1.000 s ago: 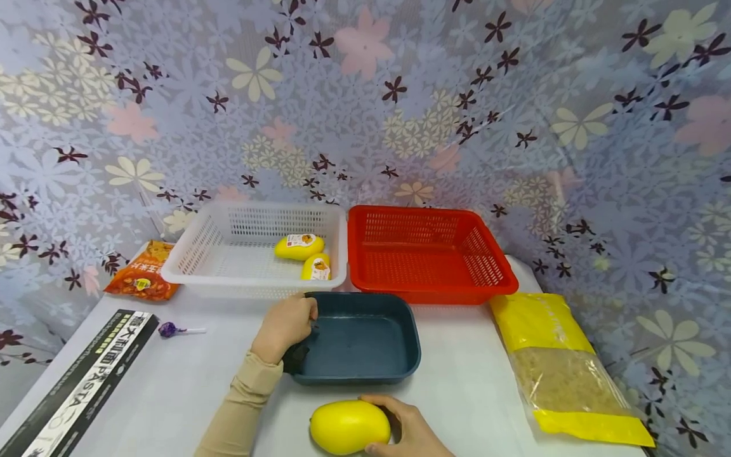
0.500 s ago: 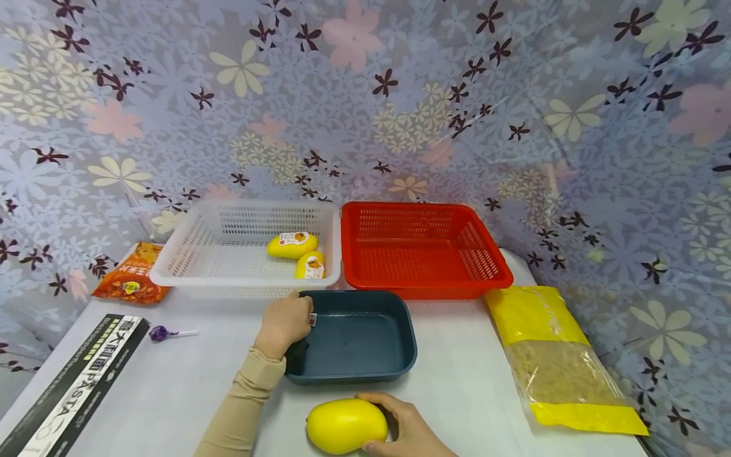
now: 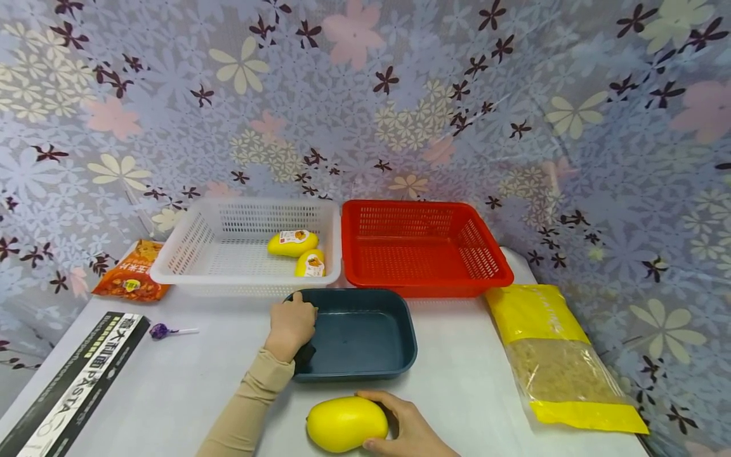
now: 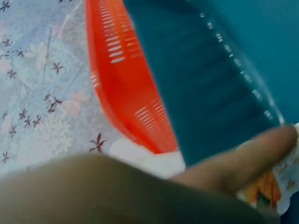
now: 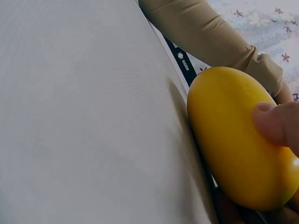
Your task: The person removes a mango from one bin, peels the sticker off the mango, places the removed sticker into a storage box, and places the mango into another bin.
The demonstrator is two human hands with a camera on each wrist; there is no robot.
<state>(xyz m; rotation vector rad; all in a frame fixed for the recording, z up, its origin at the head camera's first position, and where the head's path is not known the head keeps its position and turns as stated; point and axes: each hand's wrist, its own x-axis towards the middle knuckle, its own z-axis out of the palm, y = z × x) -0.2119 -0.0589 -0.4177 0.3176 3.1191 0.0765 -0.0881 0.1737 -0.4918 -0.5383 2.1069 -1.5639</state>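
Note:
At the left end of the dark teal tray [image 3: 356, 343], my left hand [image 3: 291, 327] has its fingers curled over the wall. In the left wrist view a finger of that hand [image 4: 233, 170] lies across a white sticker [image 4: 267, 189] with an orange fruit picture, which it pinches; the other fingertips are hidden. In front of the tray, my right hand [image 3: 408, 425] grips a yellow mango [image 3: 347, 424] by its right end. The right wrist view shows the thumb [image 5: 275, 123] on the side of the mango [image 5: 233, 140], which rests on the white cloth.
A white basket [image 3: 245, 280] with two stickered mangoes and a red basket [image 3: 428, 291] stand behind the tray. Leftward lie an orange snack bag [image 3: 134, 273], a lollipop [image 3: 160, 331] and a pasta box [image 3: 77, 387]; a yellow bag [image 3: 559, 362] lies rightward.
The left hand has turned at the tray's left end, its fingertips moving slightly; the sticker glimpsed beneath them half a second ago is now covered in the head view. The right hand still holds the mango.

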